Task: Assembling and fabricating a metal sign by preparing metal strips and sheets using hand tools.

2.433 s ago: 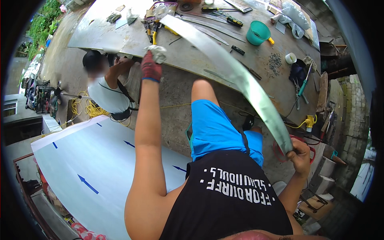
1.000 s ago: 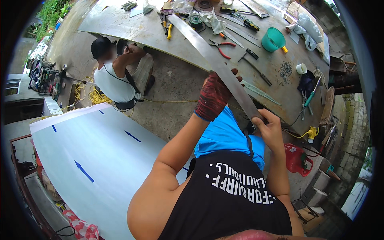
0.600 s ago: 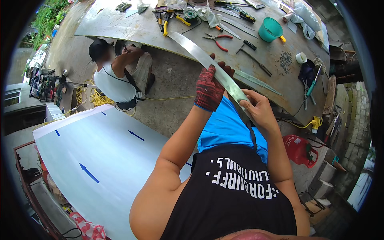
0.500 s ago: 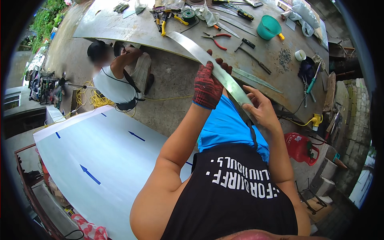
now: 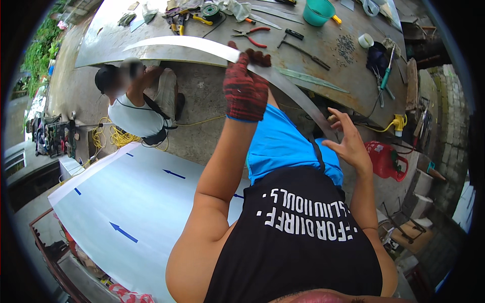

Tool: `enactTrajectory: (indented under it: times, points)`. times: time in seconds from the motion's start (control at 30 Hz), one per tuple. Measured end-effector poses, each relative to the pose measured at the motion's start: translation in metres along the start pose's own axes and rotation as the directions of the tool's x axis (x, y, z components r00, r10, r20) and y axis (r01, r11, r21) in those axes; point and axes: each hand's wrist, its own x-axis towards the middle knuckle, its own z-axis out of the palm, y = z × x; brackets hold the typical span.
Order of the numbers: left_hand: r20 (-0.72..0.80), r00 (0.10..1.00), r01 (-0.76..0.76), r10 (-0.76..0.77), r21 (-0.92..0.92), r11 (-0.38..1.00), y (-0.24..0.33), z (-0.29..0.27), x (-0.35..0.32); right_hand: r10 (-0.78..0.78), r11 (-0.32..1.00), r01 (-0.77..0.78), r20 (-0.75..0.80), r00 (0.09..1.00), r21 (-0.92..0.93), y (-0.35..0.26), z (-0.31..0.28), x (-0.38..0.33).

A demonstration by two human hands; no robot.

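Note:
A long, thin metal strip [image 5: 187, 44], shiny and curved, stretches from over the table down toward my lap. My left hand [image 5: 246, 93], in a red and black knit glove, is closed around the strip near its middle. The bare right hand [image 5: 351, 141] has its fingers apart around the strip's lower end; whether they touch it I cannot tell. Under the strip, a flat greenish pointed piece [image 5: 313, 80] lies at the table's edge. Red-handled pliers [image 5: 250, 36] and a dark T-handled tool [image 5: 308, 53] lie beyond my left hand.
The metal table [image 5: 108, 43] also carries a green bucket [image 5: 319, 12], a white cup [image 5: 365, 40], yellow-handled pliers [image 5: 201, 19] and scattered small bits [image 5: 345, 48]. A person [image 5: 134, 108] crouches at left by a yellow cord [image 5: 113, 136]. A red gas cylinder [image 5: 384, 159] stands at right.
My left hand has moved left with the strip, whose far end has swung left over the table. The right hand has shifted slightly right and its fingers have spread.

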Motion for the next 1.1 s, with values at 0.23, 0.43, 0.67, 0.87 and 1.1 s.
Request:
enactTrajectory:
  times: [0.23,0.43,0.67,0.87,1.1]
  points:
    - [-0.077,0.995,-0.054,0.07,0.199,0.978,0.026,0.002,0.032,-0.044,0.999,0.042,-0.084,0.996,-0.026,0.024,0.038,0.013]
    - [0.017,0.996,-0.087,0.086,0.29,0.953,0.047,-0.019,0.061,-0.085,0.996,0.083,-0.133,0.987,-0.018,0.03,0.042,0.021]
    - [-0.09,0.962,-0.192,0.259,0.455,0.87,0.052,-0.042,0.092,0.051,0.968,-0.049,-0.002,0.999,0.247,0.023,0.024,0.038]
    - [-0.2,0.969,-0.078,0.146,0.311,0.947,0.069,-0.084,0.119,0.03,0.974,-0.027,-0.008,1.0,0.223,0.017,0.028,0.055]
    - [0.358,0.933,-0.226,0.022,0.635,-0.738,0.121,-0.127,0.124,-0.143,0.989,0.144,-0.052,0.988,0.018,0.025,0.044,0.07]
